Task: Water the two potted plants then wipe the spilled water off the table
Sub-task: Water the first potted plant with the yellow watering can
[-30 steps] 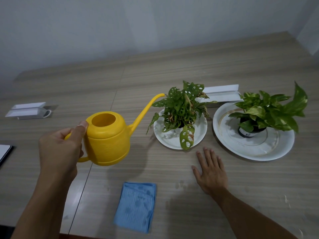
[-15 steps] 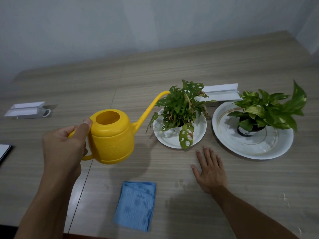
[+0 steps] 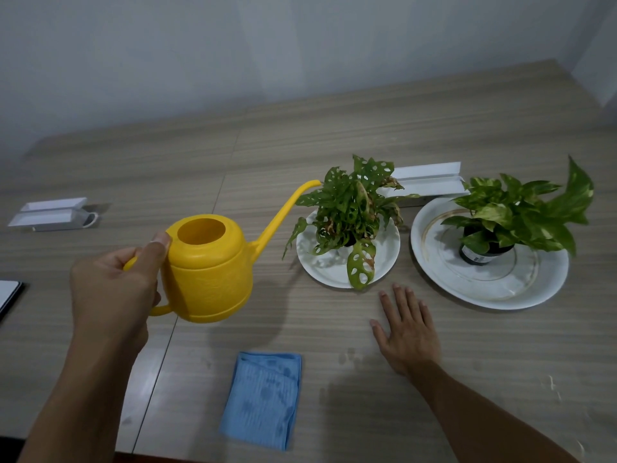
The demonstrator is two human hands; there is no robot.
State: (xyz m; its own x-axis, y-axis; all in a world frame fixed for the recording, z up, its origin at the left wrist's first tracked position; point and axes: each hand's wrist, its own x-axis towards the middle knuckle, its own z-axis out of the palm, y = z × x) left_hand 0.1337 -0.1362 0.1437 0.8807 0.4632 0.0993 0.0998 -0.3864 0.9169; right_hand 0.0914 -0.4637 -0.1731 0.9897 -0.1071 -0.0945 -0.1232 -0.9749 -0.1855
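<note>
My left hand [image 3: 113, 289] grips the handle of a yellow watering can [image 3: 210, 269], held above the table with its spout tip just touching the leaves of the holed-leaf plant [image 3: 350, 208]. That plant stands on a small white plate [image 3: 384, 259]. To its right a green-and-yellow plant [image 3: 521, 208] in a dark pot sits on a large white plate [image 3: 521, 289]. My right hand [image 3: 405, 332] lies flat on the table, fingers spread, just in front of the small plate. A folded blue cloth [image 3: 263, 399] with damp spots lies near the front edge. Small water marks [image 3: 350, 357] show beside my right hand.
A white box [image 3: 430, 182] lies behind the two plants. Another white box [image 3: 53, 213] rests at the far left. A dark-edged flat object [image 3: 8, 295] pokes in at the left edge. The wooden table [image 3: 334, 135] meets a pale wall behind.
My left hand has carried the watering can to the right and a little up, bringing the spout tip up to the holed-leaf plant. My right hand has stayed flat in place.
</note>
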